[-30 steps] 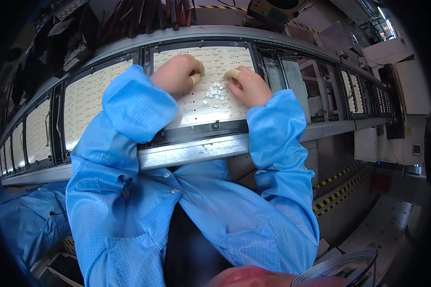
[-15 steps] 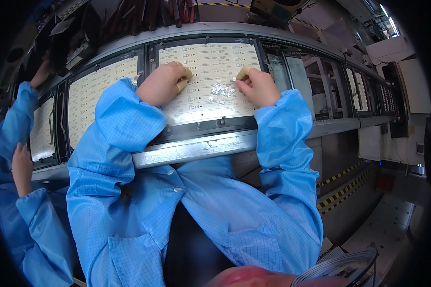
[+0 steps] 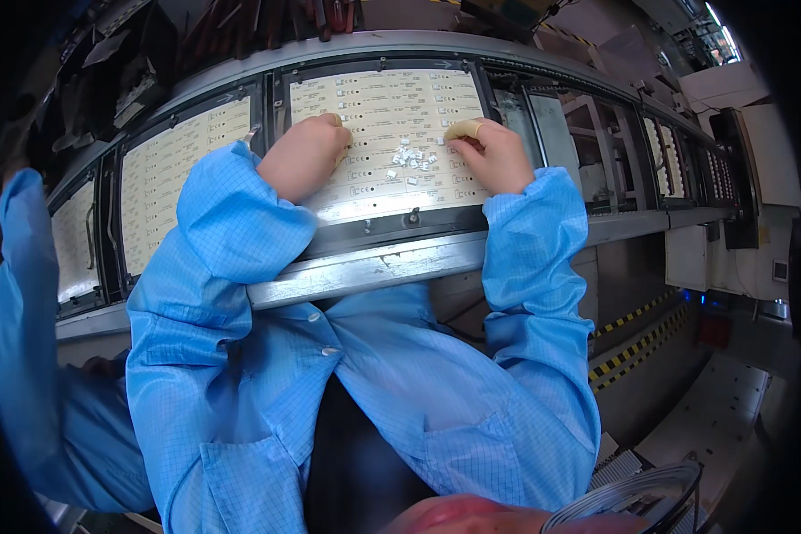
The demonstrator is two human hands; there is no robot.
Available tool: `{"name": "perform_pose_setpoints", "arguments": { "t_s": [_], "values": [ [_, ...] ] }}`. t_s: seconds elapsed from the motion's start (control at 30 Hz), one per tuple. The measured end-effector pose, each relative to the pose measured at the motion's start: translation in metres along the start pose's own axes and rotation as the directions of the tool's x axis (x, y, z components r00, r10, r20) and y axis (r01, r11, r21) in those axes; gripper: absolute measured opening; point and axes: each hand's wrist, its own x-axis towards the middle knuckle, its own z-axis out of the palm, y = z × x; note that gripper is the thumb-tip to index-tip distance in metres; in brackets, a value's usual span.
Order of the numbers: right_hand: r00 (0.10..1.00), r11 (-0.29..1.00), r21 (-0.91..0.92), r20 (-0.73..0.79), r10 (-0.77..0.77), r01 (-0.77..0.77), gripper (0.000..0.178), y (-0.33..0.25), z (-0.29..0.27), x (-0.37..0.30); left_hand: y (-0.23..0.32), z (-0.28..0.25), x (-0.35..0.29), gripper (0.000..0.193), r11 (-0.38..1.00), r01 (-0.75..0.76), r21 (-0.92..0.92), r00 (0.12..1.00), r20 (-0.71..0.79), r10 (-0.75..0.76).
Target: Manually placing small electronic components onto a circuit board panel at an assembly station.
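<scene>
A cream printed circuit board panel (image 3: 392,198) lies in a dark frame in front of me, with rows of printed markings and small white connectors along it. Loose white connectors (image 3: 411,158) form a small heap between my hands. My left hand (image 3: 310,156) is over the panel's left part, fingers curled together; its fingertips are largely hidden, so what they pinch does not show. Over the panel's right part, my right hand (image 3: 494,156), with a yellowish finger cot, has thumb and forefinger pinched beside a white connector (image 3: 440,141) that seems to touch the fingertip.
A metal rail (image 3: 374,270) runs along the near side of the line. Another panel (image 3: 182,178) sits in a frame to the left. A co-worker's blue sleeve (image 3: 27,267) is at the far left. Red-handled tools (image 3: 320,16) and a black bin (image 3: 120,76) stand beyond.
My right hand has shifted slightly right, away from the heap. My left hand has barely moved, its fingertips now more hidden. The co-worker's hands have left the left-hand panel.
</scene>
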Motion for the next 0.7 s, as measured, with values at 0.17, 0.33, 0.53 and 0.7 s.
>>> {"name": "perform_pose_setpoints", "arguments": {
  "t_s": [0.17,0.33,0.53,0.7],
  "values": [
    [0.982,0.981,0.037,-0.012,0.189,-0.188,0.019,-0.006,-0.001,0.002,0.005,0.000,-0.002,0.013,0.998,-0.014,-0.055,0.997,-0.073,0.010],
    [0.998,0.995,-0.083,-0.002,0.058,-0.058,0.016,0.008,-0.001,0.006,-0.002,0.003,-0.004,0.014,0.995,-0.056,-0.082,0.997,-0.059,0.051],
    [0.999,0.991,-0.136,0.040,0.010,-0.004,0.013,0.005,0.001,0.009,-0.007,0.014,-0.007,0.014,0.981,-0.181,-0.074,0.972,-0.167,0.167],
    [0.998,0.987,-0.159,0.062,-0.021,0.031,0.013,0.005,0.003,0.008,-0.001,0.012,-0.010,0.013,0.984,-0.043,-0.173,0.981,-0.191,0.010]
  ]
}}
